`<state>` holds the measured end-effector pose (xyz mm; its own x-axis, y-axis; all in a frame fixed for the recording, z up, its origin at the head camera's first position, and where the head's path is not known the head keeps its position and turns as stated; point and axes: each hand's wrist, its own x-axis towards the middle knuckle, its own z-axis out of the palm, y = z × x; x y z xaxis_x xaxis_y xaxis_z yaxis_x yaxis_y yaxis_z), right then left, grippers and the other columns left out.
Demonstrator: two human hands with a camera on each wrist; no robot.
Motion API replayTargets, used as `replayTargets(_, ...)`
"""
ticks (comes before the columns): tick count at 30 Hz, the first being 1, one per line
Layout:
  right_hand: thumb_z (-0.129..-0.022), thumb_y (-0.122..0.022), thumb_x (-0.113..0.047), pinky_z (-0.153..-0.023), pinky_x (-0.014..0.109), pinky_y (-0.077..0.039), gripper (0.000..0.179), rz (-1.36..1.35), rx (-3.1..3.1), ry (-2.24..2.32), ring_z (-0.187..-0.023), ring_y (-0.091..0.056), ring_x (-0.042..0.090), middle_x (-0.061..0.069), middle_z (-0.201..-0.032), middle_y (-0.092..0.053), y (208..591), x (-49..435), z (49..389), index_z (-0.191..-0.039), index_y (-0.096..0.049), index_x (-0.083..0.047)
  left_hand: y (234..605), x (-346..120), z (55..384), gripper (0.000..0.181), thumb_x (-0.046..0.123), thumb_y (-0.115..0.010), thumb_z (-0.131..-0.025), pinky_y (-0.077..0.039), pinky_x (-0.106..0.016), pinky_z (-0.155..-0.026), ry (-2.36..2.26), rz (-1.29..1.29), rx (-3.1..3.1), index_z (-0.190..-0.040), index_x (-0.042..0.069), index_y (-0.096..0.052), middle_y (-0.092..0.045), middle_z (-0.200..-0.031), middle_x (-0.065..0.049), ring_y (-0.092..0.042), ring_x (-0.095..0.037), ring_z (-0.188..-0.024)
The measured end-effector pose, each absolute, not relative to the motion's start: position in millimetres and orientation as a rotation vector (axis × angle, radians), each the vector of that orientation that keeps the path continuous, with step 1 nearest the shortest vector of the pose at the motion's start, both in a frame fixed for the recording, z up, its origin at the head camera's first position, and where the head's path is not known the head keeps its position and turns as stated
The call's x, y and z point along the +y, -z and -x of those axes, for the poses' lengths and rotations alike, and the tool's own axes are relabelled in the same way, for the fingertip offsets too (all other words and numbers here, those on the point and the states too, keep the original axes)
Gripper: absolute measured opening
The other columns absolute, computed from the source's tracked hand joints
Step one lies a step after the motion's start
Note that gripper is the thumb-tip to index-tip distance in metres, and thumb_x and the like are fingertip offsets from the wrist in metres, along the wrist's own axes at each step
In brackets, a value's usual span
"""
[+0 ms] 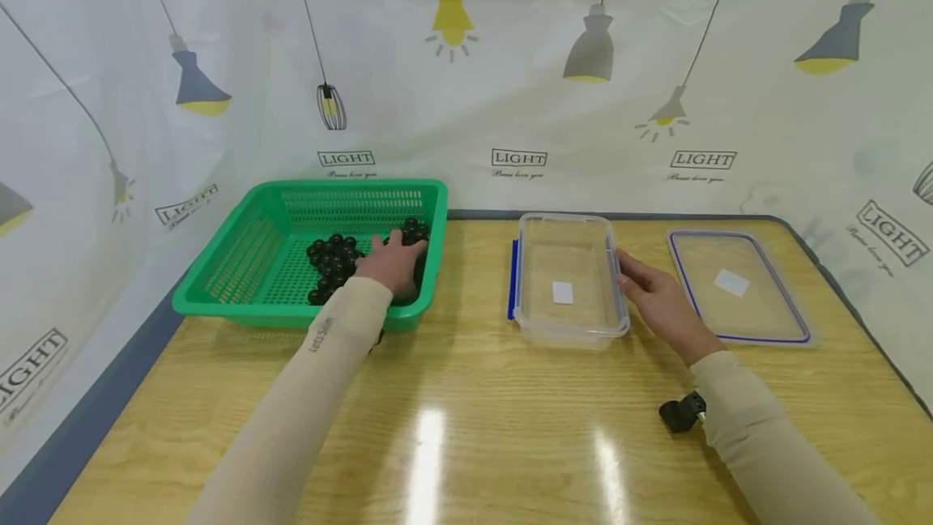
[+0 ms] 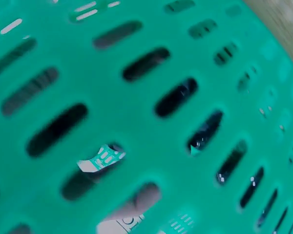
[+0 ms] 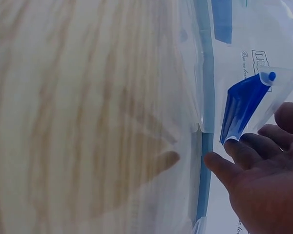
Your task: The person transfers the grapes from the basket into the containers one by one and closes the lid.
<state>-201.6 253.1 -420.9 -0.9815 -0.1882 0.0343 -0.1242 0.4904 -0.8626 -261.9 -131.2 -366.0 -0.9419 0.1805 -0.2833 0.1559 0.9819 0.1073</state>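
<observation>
My left hand (image 1: 396,262) reaches into the right end of a green plastic basket (image 1: 211,278), with fingers spread over a pile of glossy, dark, grape-like balls (image 1: 334,258). In the left wrist view the basket's slotted wall (image 2: 146,102) fills the picture, and dark shapes show through the slots. My right hand (image 1: 659,302) touches the right side of a clear plastic box (image 1: 568,253), its fingers fairly straight. The right wrist view has this hand (image 3: 263,170) beside a blue latch flap (image 3: 245,105). A white label (image 1: 562,292) shows on the box.
A clear lid (image 1: 758,298) with a blue seal and a white label lies right of the box. Behind the wooden table (image 1: 496,428) hangs a white sheet (image 1: 510,104) printed with lamps. A small black device (image 1: 681,413) sits at my right wrist.
</observation>
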Motion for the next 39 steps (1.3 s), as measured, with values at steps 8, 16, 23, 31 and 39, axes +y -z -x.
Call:
replayTargets(8,-0.108,-0.041,-0.022,-0.108,0.054,-0.030,0.054,0.274,2.654,1.517,-0.140,-0.028,0.040,0.019,-0.157,-0.023,418.2,251.1,200.7,-0.156,-0.021,-0.006,361.2,-131.5,257.9,0.068,0.004,-0.062,-0.093,-0.047,-0.060,-0.086,-0.106,-0.301,2.845,-0.154,0.015,-0.035,-0.028,-0.153,-0.026,-0.023,-0.058,-0.132)
replayTargets(16,-0.108,-0.041,-0.026,-0.109,0.054,-0.029,0.055,0.235,2.676,1.472,-0.140,-0.027,0.039,0.017,-0.158,-0.023,416.7,251.4,201.4,-0.156,-0.022,-0.009,360.4,-131.5,261.2,0.067,0.007,-0.063,-0.091,-0.043,-0.067,-0.086,-0.174,-0.210,2.881,-0.152,0.021,-0.039,-0.031,-0.151,-0.024,-0.025,-0.054,-0.131)
replayTargets(23,-0.108,-0.041,-0.027,-0.108,0.055,-0.029,0.055,0.255,2.687,1.443,-0.140,-0.028,0.041,0.019,-0.158,-0.023,417.6,253.3,200.8,-0.156,-0.021,-0.008,362.9,-138.4,268.1,0.047,0.016,-0.073,-0.087,-0.044,-0.059,-0.084,-0.275,-0.270,2.969,-0.130,0.014,-0.054,-0.050,-0.130,-0.023,-0.041,-0.052,-0.115)
replayTargets(31,-0.107,-0.041,-0.034,-0.108,0.055,-0.029,0.058,0.242,2.715,1.388,-0.139,-0.029,0.042,0.019,-0.158,-0.023,413.7,253.6,199.2,-0.156,-0.022,-0.009,322.9,-137.1,258.4,0.045,0.017,-0.074,-0.087,-0.028,-0.059,-0.100,-0.404,-0.301,3.107,-0.127,0.011,-0.054,-0.055,-0.118,-0.020,-0.048,-0.042,-0.108)
replayTargets(39,-0.107,-0.042,-0.034,-0.108,0.055,-0.029,0.059,0.254,2.738,1.364,-0.138,-0.030,0.043,0.020,-0.157,-0.024,412.8,255.6,199.2,-0.156,-0.024,-0.008,285.0,-103.3,240.7,0.039,0.011,-0.068,-0.086,-0.035,-0.053,-0.095,-0.534,-0.437,3.217,-0.123,0.014,-0.055,-0.054,-0.121,-0.016,-0.045,-0.037,-0.102)
